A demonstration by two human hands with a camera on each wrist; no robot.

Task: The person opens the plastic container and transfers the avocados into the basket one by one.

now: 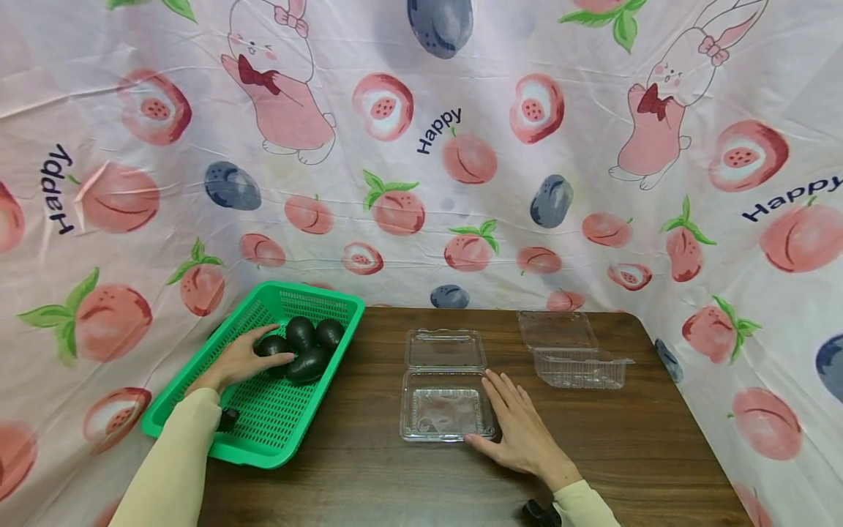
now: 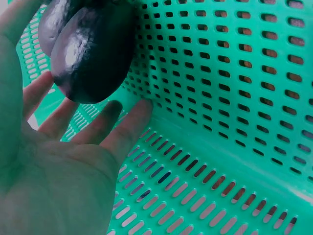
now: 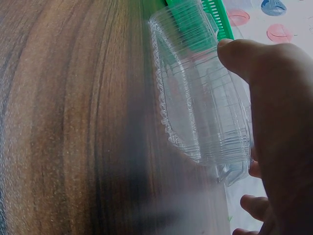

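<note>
In the green basket [image 1: 263, 439], my left hand [image 1: 237, 360] reaches round the nearest of several dark, glossy avocados [image 1: 271, 347], thumb on one side and fingers on the other. The left wrist view shows the fingers spread beneath a dark avocado [image 2: 93, 54], the palm facing it with a gap between. More avocados [image 1: 308, 364] lie against it. My right hand [image 1: 523, 432] rests at the right side of a clear plastic clamshell box [image 1: 448, 413] with its lid raised. In the right wrist view, the thumb touches the rim of the clear box [image 3: 210, 107].
A second clear clamshell box [image 1: 579, 368], lid up, stands at the back right of the wooden table [image 1: 369, 468]. Behind and beside the table hangs a fruit-and-rabbit printed cloth [image 1: 408, 271]. The basket's perforated wall [image 2: 234, 63] rises beside the left hand.
</note>
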